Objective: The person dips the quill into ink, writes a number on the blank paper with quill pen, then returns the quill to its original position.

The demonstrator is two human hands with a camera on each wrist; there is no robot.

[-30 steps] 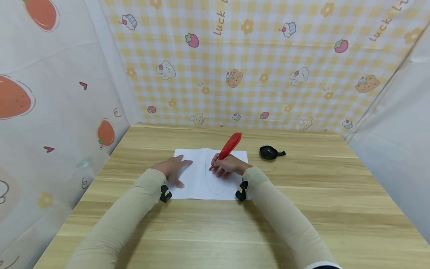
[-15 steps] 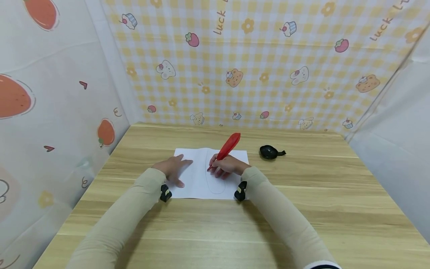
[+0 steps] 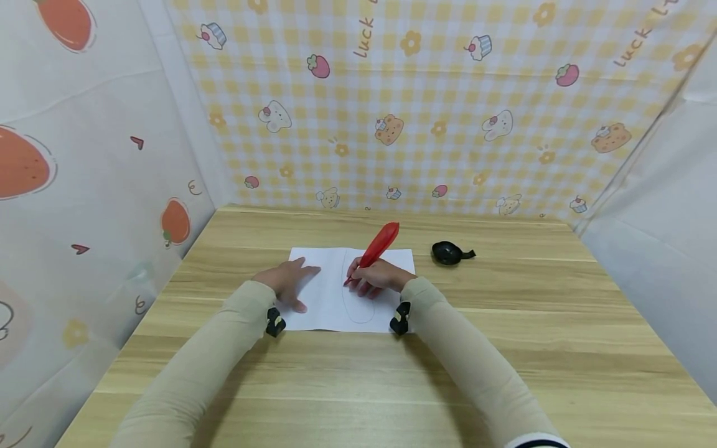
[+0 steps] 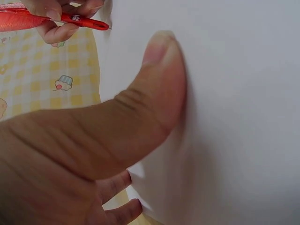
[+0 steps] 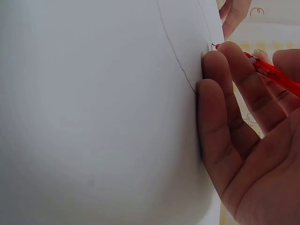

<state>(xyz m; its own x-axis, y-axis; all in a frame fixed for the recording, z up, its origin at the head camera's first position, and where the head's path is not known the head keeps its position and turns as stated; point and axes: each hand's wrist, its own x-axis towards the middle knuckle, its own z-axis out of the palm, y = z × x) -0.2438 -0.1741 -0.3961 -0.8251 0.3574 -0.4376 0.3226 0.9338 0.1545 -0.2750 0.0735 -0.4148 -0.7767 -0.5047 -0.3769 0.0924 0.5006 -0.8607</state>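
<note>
A sheet of white paper (image 3: 330, 314) with a crease down its middle lies on the table. On its right half is a long rounded outline in a thin dark line. My right hand (image 3: 381, 275) pinches a red pen (image 3: 381, 241) with a feather-shaped top, its tip on the left side of the outline. In the right wrist view, the pen (image 5: 269, 71) is between thumb and fingers, and the other fingertips rest on the paper. My left hand (image 3: 287, 283) lies spread on the paper's left part; its thumb (image 4: 164, 70) presses the sheet in the left wrist view.
A small black pan-shaped object (image 3: 448, 253) with a short handle sits right of the paper. The wooden table (image 3: 336, 392) meets a yellow checked cloth (image 3: 437, 93) at its back. White sheeting hangs at both sides.
The pen tip and my right hand have shifted slightly left and a little toward me, reaching the outline's left side. My left hand stays where it was.
</note>
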